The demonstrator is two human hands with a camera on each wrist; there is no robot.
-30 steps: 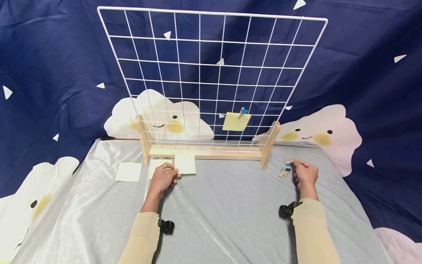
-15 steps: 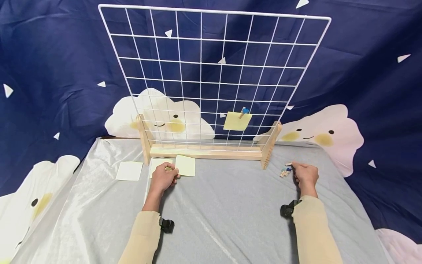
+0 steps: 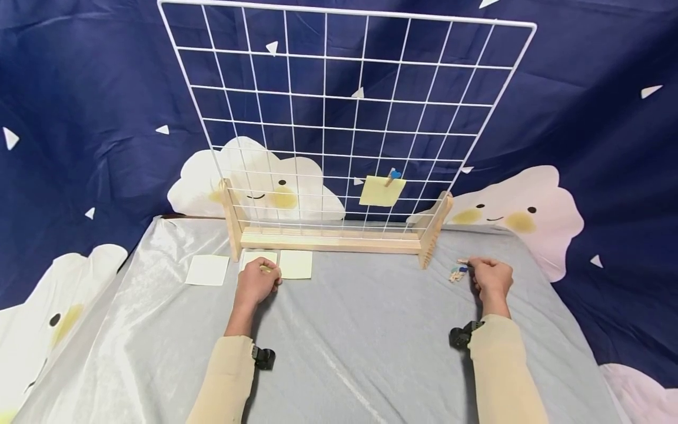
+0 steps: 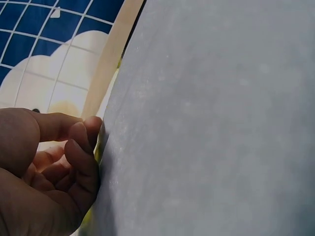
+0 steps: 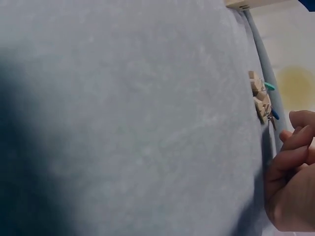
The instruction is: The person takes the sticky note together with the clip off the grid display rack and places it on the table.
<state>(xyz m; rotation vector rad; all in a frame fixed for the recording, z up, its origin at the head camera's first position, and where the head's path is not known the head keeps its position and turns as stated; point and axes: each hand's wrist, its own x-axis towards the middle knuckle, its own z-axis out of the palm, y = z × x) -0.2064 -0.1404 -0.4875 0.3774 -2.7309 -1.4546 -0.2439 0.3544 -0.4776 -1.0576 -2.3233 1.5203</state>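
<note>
Near the front of the wooden base, my left hand [image 3: 258,281] lies over one sticky note [image 3: 259,257], which it partly covers. Its curled fingertips sit at the left edge of a pale yellow sticky note [image 3: 296,264] lying flat; I see no paper gripped between them. In the left wrist view, thumb and fingers of the left hand [image 4: 59,172] come close together. At the right, my right hand [image 3: 491,277] pinches a small wooden clothespin [image 3: 462,261], just above a little pile of clothespins [image 3: 458,274]. That held pin is hidden in the right wrist view, beside the piled clothespins [image 5: 261,101].
A white wire grid [image 3: 324,126] stands in a wooden base [image 3: 328,240]. A yellow note [image 3: 382,191] hangs on it from a blue-heart clothespin [image 3: 393,175]. Another pale note [image 3: 207,270] lies at the left on the grey cloth [image 3: 360,330]. Behind hangs a blue curtain [image 3: 561,88].
My left hand has shifted slightly left, away from the right-hand note, which was tilted in its fingers and now lies flat. My right hand has kept the clothespin, turning it slightly.
</note>
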